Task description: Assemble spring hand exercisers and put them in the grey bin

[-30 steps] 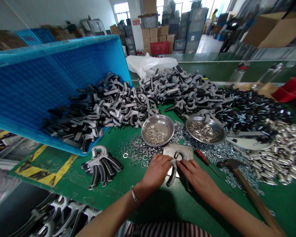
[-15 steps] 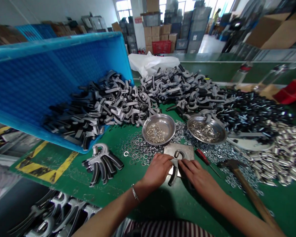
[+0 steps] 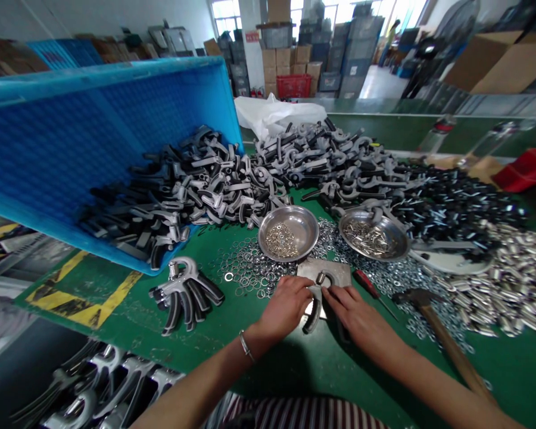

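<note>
Against the right hand (image 3: 361,325), a black-grip exerciser (image 3: 312,319) lies.

L forearm (image 3: 205,381) bare, thin silver bangle (image 3: 246,346) at wrist; R forearm (image 3: 424,375) bare too; dark-red/wht striped top (image 3: 304,413) at 6 o'clock.

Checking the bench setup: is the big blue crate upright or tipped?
Tipped: the blue plastic crate leans over on its side, its open mouth facing the bench, with black-and-grey grip handles spilling out over its lower rim.
</note>
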Demonstrator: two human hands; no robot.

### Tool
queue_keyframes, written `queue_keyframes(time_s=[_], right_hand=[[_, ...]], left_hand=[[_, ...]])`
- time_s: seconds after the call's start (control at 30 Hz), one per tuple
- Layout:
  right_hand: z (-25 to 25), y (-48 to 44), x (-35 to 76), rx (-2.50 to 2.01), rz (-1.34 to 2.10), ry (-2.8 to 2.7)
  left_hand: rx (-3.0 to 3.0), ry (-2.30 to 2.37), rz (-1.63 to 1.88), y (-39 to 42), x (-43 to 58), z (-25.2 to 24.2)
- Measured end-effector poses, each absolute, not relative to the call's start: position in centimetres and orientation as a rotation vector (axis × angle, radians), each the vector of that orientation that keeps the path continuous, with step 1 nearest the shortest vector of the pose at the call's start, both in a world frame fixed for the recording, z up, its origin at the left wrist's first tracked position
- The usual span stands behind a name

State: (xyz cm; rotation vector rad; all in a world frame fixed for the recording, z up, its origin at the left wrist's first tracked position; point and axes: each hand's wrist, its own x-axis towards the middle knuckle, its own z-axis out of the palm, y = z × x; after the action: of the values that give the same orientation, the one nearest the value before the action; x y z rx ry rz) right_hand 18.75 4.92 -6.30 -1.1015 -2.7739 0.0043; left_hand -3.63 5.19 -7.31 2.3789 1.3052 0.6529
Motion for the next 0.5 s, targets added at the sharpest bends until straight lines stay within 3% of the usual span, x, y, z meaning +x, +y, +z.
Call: queue_keyframes(time_s=[0.13, 0.37, 0.5], right_hand=[[-6.8, 4.4, 19.2, -1.068, -0.023, -2.779], [-5.5, 5.3, 20.3, -1.122, 0.312, -2.62], [-5.9, 3.1, 26.3, -1.401, 0.071, -2.392]], left_hand=[[2.368, 1.313, 0.643, 5.1, -3.7, -7.3], [2.252, 1.347, 0.779, 5.0, -4.3, -6.8], [2.199, 1.425, 0.784, 4.9, -5.5, -6.8]])
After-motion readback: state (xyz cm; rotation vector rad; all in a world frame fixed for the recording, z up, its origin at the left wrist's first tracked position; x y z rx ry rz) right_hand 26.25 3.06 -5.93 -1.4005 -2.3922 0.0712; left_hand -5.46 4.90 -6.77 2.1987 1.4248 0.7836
